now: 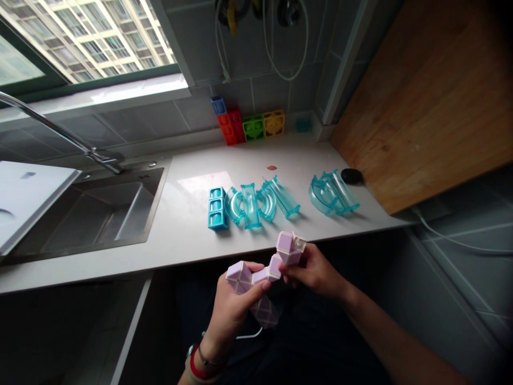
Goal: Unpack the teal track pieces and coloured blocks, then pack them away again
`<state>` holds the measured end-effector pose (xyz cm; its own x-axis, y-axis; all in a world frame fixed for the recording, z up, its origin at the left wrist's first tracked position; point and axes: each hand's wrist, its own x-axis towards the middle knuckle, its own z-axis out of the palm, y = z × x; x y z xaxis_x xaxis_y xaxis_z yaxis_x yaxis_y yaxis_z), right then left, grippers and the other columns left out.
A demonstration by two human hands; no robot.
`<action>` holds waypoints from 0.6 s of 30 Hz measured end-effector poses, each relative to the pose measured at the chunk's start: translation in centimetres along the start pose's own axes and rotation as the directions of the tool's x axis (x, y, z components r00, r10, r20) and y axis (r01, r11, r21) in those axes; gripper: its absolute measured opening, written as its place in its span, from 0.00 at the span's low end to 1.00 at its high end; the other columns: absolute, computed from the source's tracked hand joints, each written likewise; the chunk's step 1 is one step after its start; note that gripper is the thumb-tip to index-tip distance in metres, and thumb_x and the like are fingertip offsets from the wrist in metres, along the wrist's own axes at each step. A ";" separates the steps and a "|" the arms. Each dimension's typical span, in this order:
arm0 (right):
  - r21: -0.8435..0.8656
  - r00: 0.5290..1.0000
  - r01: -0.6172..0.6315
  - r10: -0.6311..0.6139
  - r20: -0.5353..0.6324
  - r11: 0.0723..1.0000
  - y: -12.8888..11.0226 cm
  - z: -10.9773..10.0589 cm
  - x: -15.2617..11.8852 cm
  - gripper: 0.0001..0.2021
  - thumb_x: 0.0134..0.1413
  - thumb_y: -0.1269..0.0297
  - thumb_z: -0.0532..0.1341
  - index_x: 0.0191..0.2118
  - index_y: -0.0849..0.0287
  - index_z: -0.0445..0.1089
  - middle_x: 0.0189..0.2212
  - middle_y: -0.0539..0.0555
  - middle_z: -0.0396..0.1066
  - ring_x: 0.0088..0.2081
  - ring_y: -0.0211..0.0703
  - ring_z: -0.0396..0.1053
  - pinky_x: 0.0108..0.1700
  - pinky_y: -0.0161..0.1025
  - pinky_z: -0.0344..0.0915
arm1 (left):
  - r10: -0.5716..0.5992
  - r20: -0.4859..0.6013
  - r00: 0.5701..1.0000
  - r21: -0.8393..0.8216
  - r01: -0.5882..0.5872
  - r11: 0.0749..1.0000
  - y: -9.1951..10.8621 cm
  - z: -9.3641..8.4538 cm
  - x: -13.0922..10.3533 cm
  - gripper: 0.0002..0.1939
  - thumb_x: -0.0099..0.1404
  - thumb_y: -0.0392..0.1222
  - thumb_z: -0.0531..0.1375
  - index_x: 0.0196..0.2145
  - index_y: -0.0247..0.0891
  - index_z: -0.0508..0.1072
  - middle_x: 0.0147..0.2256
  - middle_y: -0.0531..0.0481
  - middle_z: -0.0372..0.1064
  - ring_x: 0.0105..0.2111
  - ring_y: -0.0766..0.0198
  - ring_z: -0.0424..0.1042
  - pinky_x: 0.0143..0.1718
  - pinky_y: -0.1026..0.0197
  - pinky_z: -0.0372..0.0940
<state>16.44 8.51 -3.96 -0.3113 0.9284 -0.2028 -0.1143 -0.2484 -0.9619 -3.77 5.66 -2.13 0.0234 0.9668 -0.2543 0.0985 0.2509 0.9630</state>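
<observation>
A lilac and white snake puzzle [274,267], made of hinged wedge pieces, is held in front of the counter edge. My left hand [236,305] is closed around its left part, thumb on top, with a patterned section hanging below the palm. At the upper right end, my right hand [316,270] pinches the puzzle below a cluster of turned pieces. Some of my right fingers are hidden behind it. Beyond the hands on the counter stand a blue block with three openings [217,209] and a row of clear turquoise track pieces [250,206].
More turquoise track pieces [333,192] lie at the right, beside a black rounded object [351,176]. Red blocks [231,126], a green block [254,128] and a yellow block [274,124] line the wall. At left are a sink [154,200] and faucet [96,155]. A wooden board [420,101] leans right.
</observation>
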 end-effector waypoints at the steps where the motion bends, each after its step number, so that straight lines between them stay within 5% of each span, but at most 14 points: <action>1: -0.050 0.998 0.017 -0.019 -0.055 0.999 0.0 0.2 -0.1 0.12 0.52 0.57 0.73 0.33 0.60 0.76 0.22 0.51 0.73 0.21 0.38 0.67 0.24 0.34 0.64 | 0.053 -0.036 0.998 0.040 -0.051 0.998 0.0 0.1 -0.2 0.15 0.56 0.46 0.74 0.38 0.35 0.80 0.33 0.46 0.80 0.31 0.58 0.78 0.32 0.62 0.71; 7: -0.325 0.956 0.097 -0.179 -0.233 0.941 -0.2 1.3 -0.5 0.09 0.47 0.63 0.76 0.32 0.57 0.78 0.25 0.51 0.75 0.27 0.41 0.68 0.30 0.36 0.63 | 0.374 -0.101 0.922 0.240 -0.342 0.909 -0.1 -0.3 -0.6 0.15 0.59 0.37 0.72 0.45 0.41 0.81 0.42 0.44 0.81 0.39 0.56 0.81 0.41 0.61 0.74; 12: -0.192 0.944 0.137 -0.187 -0.273 0.972 -0.7 0.9 -0.3 0.14 0.43 0.62 0.78 0.36 0.55 0.77 0.28 0.49 0.70 0.28 0.39 0.64 0.26 0.33 0.61 | 0.383 -0.100 0.918 0.262 -0.347 0.901 0.0 -1.3 -0.1 0.15 0.60 0.36 0.71 0.46 0.42 0.80 0.43 0.45 0.81 0.41 0.55 0.81 0.44 0.59 0.75; 18: -0.050 0.965 0.137 -0.145 -0.220 0.989 0.1 1.2 -0.2 0.11 0.56 0.55 0.71 0.38 0.57 0.78 0.35 0.53 0.69 0.33 0.43 0.70 0.25 0.33 0.70 | 0.424 0.009 0.906 0.239 -0.413 0.879 -0.3 -0.9 0.3 0.17 0.64 0.34 0.68 0.50 0.43 0.80 0.51 0.43 0.80 0.49 0.52 0.80 0.51 0.55 0.75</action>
<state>15.38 7.93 -3.83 -0.0764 0.9924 -0.0968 -0.1088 -0.1048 -0.9885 -4.71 5.92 -2.42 0.0719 0.9816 0.1767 0.3143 -0.1905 0.9300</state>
